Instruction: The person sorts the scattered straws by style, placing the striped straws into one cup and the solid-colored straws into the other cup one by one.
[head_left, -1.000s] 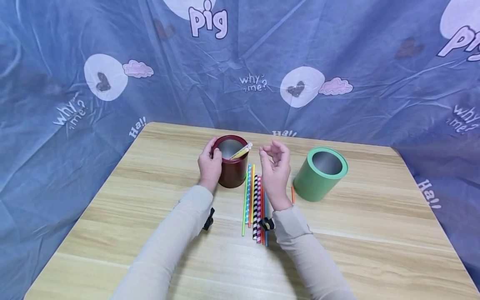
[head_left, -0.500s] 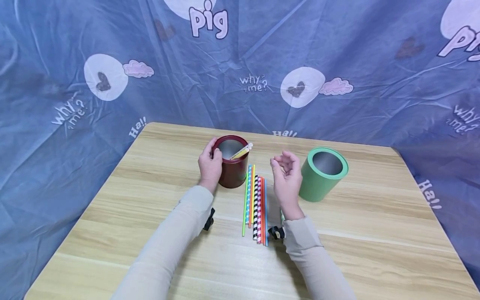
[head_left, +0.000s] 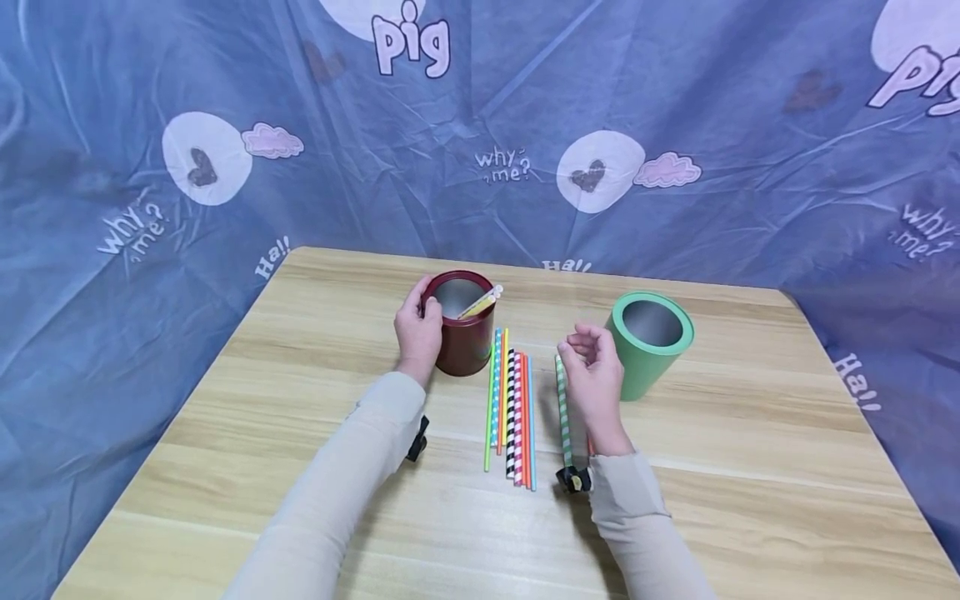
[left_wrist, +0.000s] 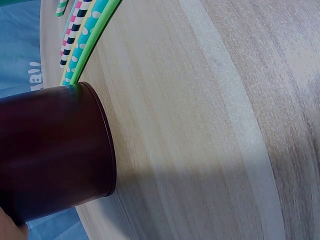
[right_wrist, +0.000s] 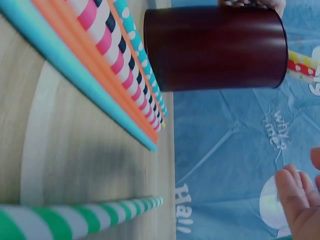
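Note:
My left hand (head_left: 417,327) grips the left side of a dark red can (head_left: 467,348), thumb at the rim. A few straws (head_left: 483,303) lean out over the can's right edge. In the left wrist view, the can (left_wrist: 55,150) stands on the table with only a bit of my hand (left_wrist: 10,227) in the corner. My right hand (head_left: 597,375) hovers beside the green can (head_left: 643,371), fingers loosely bent and nothing between them. Below it lies a green-and-white striped straw (head_left: 564,408), and part of an orange straw (head_left: 590,447) shows by the wrist.
A row of several straws, among them a black-and-white striped one (head_left: 511,425) and a blue one (head_left: 532,425), lies on the wooden table (head_left: 315,350) between the hands. A blue printed cloth (head_left: 405,167) hangs behind the table.
My right hand has moved right and nearer to me, from over the straw row to beside the green can, uncovering the green striped straw. My left hand keeps its grip on the red can.

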